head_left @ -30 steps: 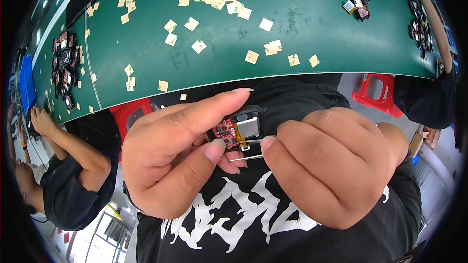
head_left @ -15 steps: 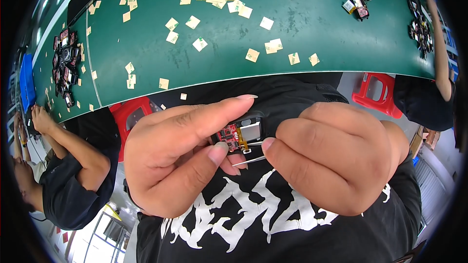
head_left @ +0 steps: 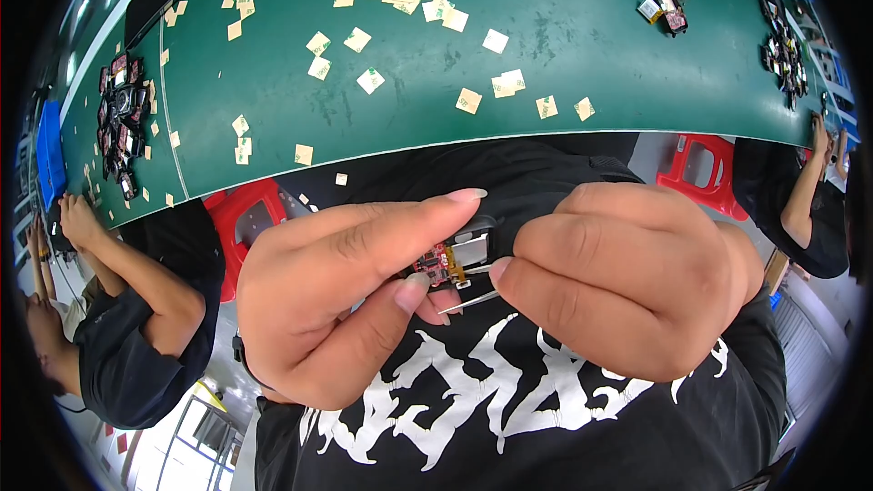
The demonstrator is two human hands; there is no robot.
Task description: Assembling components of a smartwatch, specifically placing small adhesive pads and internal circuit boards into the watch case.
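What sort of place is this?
Probably an electronics assembly workshop. The left hand holds a small open device with a red circuit board, clusters of similar units lie on a long green table, and other people are at its edge.

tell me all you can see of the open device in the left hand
The open electronic device has a dark, plastic-looking casing, a red circuit board, an amber flex strip and a silvery rectangular part. It is slightly tilted, open side toward the camera, its left end gripped and partly hidden by the left hand. Tweezers in the right hand reach its lower edge; contact is unclear.
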